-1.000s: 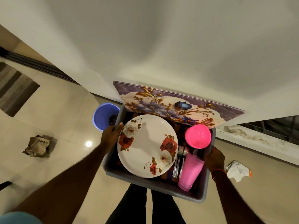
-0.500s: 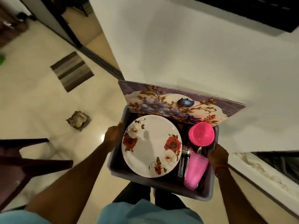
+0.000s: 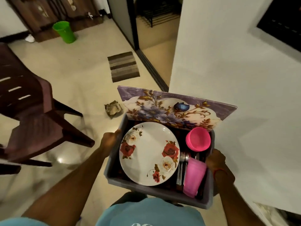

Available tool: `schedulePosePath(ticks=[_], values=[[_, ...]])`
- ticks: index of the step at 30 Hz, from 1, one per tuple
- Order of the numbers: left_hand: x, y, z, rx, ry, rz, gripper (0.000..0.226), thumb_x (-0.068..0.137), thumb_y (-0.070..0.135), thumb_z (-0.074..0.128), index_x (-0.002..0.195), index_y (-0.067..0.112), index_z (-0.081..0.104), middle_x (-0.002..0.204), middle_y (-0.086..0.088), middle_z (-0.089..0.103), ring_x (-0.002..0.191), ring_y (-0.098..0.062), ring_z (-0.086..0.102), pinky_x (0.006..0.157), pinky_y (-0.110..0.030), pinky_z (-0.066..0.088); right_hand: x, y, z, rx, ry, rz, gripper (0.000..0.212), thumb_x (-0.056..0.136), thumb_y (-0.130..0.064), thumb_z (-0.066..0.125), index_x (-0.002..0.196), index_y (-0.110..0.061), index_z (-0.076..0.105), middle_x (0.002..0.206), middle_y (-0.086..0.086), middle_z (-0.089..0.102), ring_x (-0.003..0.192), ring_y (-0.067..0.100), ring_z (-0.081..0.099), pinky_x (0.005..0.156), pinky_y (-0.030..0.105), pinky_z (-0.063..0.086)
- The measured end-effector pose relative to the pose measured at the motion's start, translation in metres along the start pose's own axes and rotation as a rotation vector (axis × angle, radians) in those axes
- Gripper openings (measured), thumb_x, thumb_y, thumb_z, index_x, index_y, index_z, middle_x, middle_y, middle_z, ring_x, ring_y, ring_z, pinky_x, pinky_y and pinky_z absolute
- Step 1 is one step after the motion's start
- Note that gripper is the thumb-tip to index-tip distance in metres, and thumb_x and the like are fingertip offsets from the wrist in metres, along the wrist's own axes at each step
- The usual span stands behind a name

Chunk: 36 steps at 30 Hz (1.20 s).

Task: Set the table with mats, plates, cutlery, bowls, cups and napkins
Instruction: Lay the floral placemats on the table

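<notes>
Both hands are engaged on a grey tub (image 3: 156,191) held in front of the body. The left hand (image 3: 110,141) grips the left wall with the thumb at the rim, and the right hand (image 3: 215,160) grips the right wall with its fingers curled over the edge. All task items seen are inside the tub:

- A rose-patterned plate (image 3: 149,154) lies at the left.
- A pink bowl (image 3: 198,139) sits at the far right.
- A pink cup (image 3: 193,175) lies on its side at the near right.
- Steel cutlery (image 3: 181,168) lies between the plate and the cup.
- Floral mats (image 3: 171,110) stand on edge against the far wall, rising above the rim and overhanging it on the right.

No napkins can be made out, and no surface for setting is in view. The step in hand is judged to be carrying the load to that surface.

For good execution, the tub should be kept level, since the plate appears to rest loosely on whatever is beneath it and the cup could roll. The projecting mats need clearance from the white wall (image 3: 228,79) at the right. The dark chair (image 3: 32,111) at the left and the crumpled paper bag (image 3: 113,108) on the floor ahead should be avoided.

As to writing, the bag bears a printed word too blurred to read. A white mark on the light blue shirt (image 3: 146,212) is cut off by the frame edge. No other labels are legible.
</notes>
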<state>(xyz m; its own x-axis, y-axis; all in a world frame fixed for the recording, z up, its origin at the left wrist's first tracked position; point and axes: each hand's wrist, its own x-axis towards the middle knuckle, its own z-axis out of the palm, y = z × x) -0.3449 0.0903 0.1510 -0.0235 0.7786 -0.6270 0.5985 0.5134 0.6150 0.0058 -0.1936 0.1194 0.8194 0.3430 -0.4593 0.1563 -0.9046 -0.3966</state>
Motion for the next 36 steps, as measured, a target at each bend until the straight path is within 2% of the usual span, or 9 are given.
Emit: schedulePosePath(ticks=[2, 5, 10, 14, 18, 21, 30, 33, 36], values=[[0.005, -0.010, -0.026, -0.024, 0.040, -0.040, 0.056, 0.094, 0.054, 0.066, 0.086, -0.001, 0.072, 0.086, -0.013, 0.070, 0.075, -0.026, 0.063, 0.085, -0.051, 0.058, 0.009, -0.014, 0.017, -0.050, -0.021, -0.053, 0.044, 0.076, -0.036, 0.060, 0.101, -0.001, 0.066, 0.106, 0.031, 0.067, 0.100, 0.050, 0.064, 0.083, 0.049, 0.053], [0.019, -0.032, -0.070, -0.075, 0.104, -0.066, 0.057, 0.093, 0.056, 0.065, 0.090, 0.000, 0.074, 0.091, -0.015, 0.073, 0.084, -0.030, 0.068, 0.088, -0.053, 0.057, 0.012, -0.052, 0.044, -0.181, -0.044, -0.121, 0.054, 0.072, -0.048, 0.054, 0.099, -0.004, 0.070, 0.103, 0.026, 0.071, 0.095, 0.045, 0.067, 0.083, 0.048, 0.056], [0.037, -0.064, -0.134, -0.153, 0.173, -0.114, 0.050, 0.093, 0.051, 0.068, 0.090, 0.001, 0.072, 0.093, -0.017, 0.073, 0.085, -0.030, 0.068, 0.087, -0.050, 0.057, -0.027, -0.152, 0.067, -0.199, -0.062, -0.214, 0.025, 0.088, -0.005, 0.067, 0.107, 0.010, 0.067, 0.111, 0.035, 0.066, 0.105, 0.052, 0.062, 0.089, 0.051, 0.050], [0.039, -0.084, -0.170, -0.195, 0.234, -0.138, 0.050, 0.094, 0.050, 0.067, 0.093, 0.001, 0.073, 0.093, -0.015, 0.073, 0.080, -0.027, 0.067, 0.068, -0.036, 0.051, -0.035, -0.196, 0.088, -0.281, -0.083, -0.319, 0.025, 0.085, -0.004, 0.067, 0.106, 0.011, 0.068, 0.107, 0.036, 0.067, 0.102, 0.053, 0.063, 0.088, 0.052, 0.052], [0.036, -0.109, -0.211, -0.271, 0.300, -0.189, 0.046, 0.093, 0.052, 0.065, 0.092, 0.006, 0.074, 0.093, -0.014, 0.073, 0.085, -0.029, 0.068, 0.072, -0.038, 0.054, -0.052, -0.249, 0.106, -0.311, -0.117, -0.461, 0.026, 0.082, 0.007, 0.064, 0.106, 0.018, 0.066, 0.103, 0.039, 0.067, 0.101, 0.054, 0.063, 0.089, 0.051, 0.049], [0.035, -0.126, -0.233, -0.344, 0.351, -0.223, 0.044, 0.096, 0.049, 0.063, 0.093, 0.006, 0.073, 0.093, -0.013, 0.070, 0.082, -0.026, 0.065, 0.067, -0.034, 0.054, -0.056, -0.292, 0.122, -0.357, -0.166, -0.533, 0.024, 0.082, 0.003, 0.067, 0.098, 0.020, 0.064, 0.101, 0.041, 0.065, 0.099, 0.056, 0.062, 0.086, 0.051, 0.048], [0.050, -0.195, -0.272, -0.516, 0.514, -0.346, 0.043, 0.094, 0.047, 0.070, 0.100, 0.004, 0.074, 0.104, -0.019, 0.072, 0.102, -0.039, 0.068, 0.095, -0.054, 0.055, -0.063, -0.400, 0.178, -0.366, -0.258, -0.783, 0.041, 0.089, -0.019, 0.066, 0.093, 0.022, 0.062, 0.100, 0.044, 0.062, 0.099, 0.060, 0.059, 0.081, 0.053, 0.048], [0.029, -0.167, -0.279, -0.638, 0.516, -0.332, 0.032, 0.100, 0.045, 0.062, 0.088, 0.015, 0.067, 0.091, -0.012, 0.070, 0.088, -0.031, 0.066, 0.083, -0.047, 0.057, -0.059, -0.439, 0.205, -0.388, -0.319, -0.799, 0.044, 0.092, -0.025, 0.065, 0.095, 0.018, 0.063, 0.105, 0.042, 0.063, 0.102, 0.056, 0.060, 0.084, 0.051, 0.048], [0.041, -0.164, -0.287, -0.742, 0.574, -0.399, 0.047, 0.100, 0.053, 0.057, 0.084, 0.010, 0.066, 0.084, -0.022, 0.061, 0.079, -0.027, 0.056, 0.074, -0.036, 0.050, -0.056, -0.481, 0.226, -0.403, -0.377, -0.818, 0.042, 0.099, -0.028, 0.061, 0.099, 0.013, 0.064, 0.109, 0.038, 0.065, 0.107, 0.051, 0.061, 0.084, 0.046, 0.048]])
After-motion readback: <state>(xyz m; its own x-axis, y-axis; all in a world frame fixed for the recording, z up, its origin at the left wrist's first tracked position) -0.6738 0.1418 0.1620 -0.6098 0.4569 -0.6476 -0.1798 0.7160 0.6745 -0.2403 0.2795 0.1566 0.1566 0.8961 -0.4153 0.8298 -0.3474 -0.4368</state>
